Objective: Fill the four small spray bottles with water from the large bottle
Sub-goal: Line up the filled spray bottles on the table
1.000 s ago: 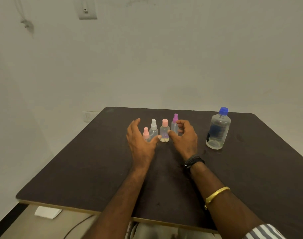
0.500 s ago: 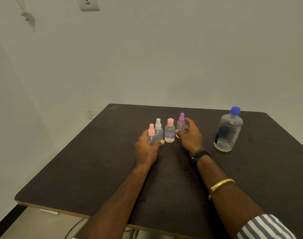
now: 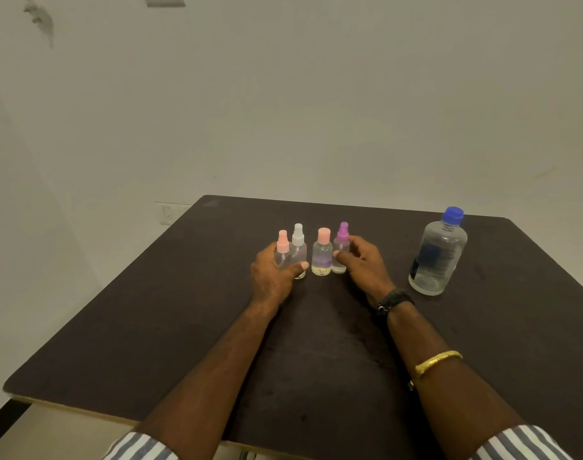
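Observation:
Four small clear spray bottles stand in a row on the dark table [image 3: 157, 327]: a pink-topped one [image 3: 282, 250], a white-topped one [image 3: 298, 248], one with a flat pink cap [image 3: 322, 254] and a purple-topped one [image 3: 342, 249]. My left hand [image 3: 273, 277] is curled round the pink-topped bottle, thumb across the base of the white-topped one. My right hand [image 3: 365, 263] grips the purple-topped bottle between thumb and fingers. The large clear bottle [image 3: 438, 257] with a blue cap stands upright and shut to the right, apart from both hands.
A pale wall rises just behind the table's far edge. A wall socket [image 3: 167, 214] sits low at the left beyond the table corner. The table's front edge runs close to my striped sleeves.
Both hands moved forward from in front of the row and closed on the outer bottles: the left on the pink-topped one, the right on the purple-topped one. My view shifted a little left.

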